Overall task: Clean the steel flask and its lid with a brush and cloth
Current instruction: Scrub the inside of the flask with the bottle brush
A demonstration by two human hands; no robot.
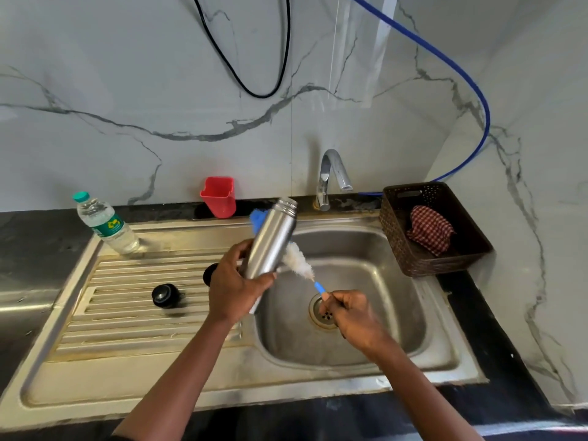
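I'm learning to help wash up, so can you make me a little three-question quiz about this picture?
1. True or false: the left hand holds the steel flask.
2. Where is the checked cloth? A, in the sink bowl. B, in the brown basket. C, over the tap.
3. Fill the gap: the right hand grips the handle of the ___.

Key: 1 true. 2 B. 3 brush.

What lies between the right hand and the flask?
The brush: its stem runs from the right hand up behind the flask, in the head view.
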